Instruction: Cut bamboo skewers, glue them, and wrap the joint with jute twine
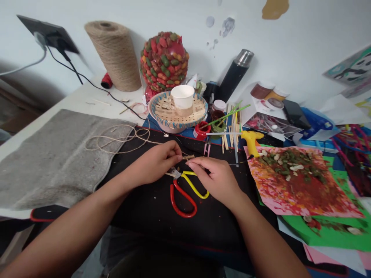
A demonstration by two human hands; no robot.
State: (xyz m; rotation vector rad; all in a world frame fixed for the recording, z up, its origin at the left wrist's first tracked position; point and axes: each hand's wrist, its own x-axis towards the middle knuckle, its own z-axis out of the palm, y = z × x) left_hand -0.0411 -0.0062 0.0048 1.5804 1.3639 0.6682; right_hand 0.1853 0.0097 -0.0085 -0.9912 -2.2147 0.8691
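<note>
My left hand (158, 162) is closed, thumb and forefinger pinching one end of a small bundle of brown sticks (189, 157). From behind that hand, a length of jute twine (127, 130) runs back to loose loops on the left. My right hand (217, 179) meets it from the other side, its thumb and fingertips pressed together by the bundle; what they pinch is too small to make out. Below both hands lie scissors (184, 214) with one red and one yellow handle, their blades partly hidden by my left hand.
Behind stand a twine cone (116, 58), a woven basket (153, 108) with a paper cup (183, 96), paint jars (200, 131) and thin sticks (233, 129). A yellow glue gun (251, 142) and painted paper (307, 193) are on the right, grey felt (60, 154) on the left.
</note>
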